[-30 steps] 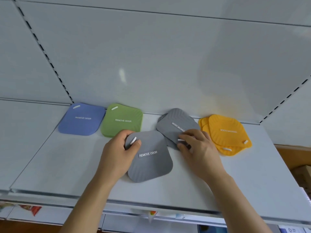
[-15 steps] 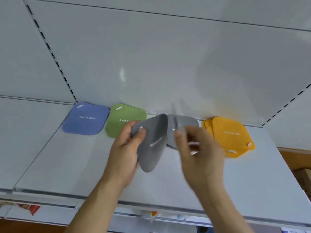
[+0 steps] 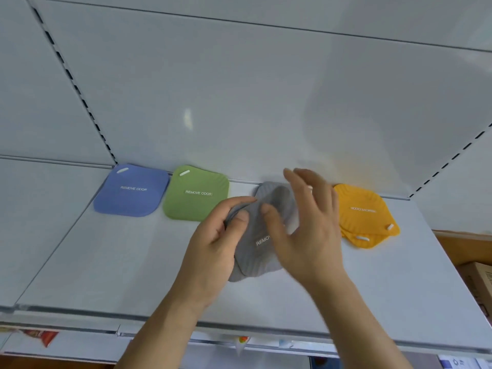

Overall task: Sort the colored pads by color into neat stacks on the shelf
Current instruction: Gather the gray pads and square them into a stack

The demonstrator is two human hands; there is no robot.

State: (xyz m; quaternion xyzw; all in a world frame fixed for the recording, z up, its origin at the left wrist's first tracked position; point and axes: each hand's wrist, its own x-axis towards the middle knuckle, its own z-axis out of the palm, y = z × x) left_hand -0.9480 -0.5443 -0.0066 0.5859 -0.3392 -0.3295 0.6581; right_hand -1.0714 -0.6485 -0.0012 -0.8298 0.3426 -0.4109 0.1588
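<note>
"REMOVE ODOR" is read in white on the blue pad [image 3: 132,191] and on the green pad [image 3: 197,194], each laid flat at the back of the white shelf [image 3: 106,262] with a white tab at its far corner. The same words, turned about, are seen on the orange pads [image 3: 362,213], stacked slightly askew at the right. Only "REMO" is shown on the ribbed grey pads [image 3: 262,235], held mid-shelf between green and orange. Their left edge is pinched by the left hand [image 3: 213,249]; the right hand [image 3: 306,230] is spread, blurred, over them.
</note>
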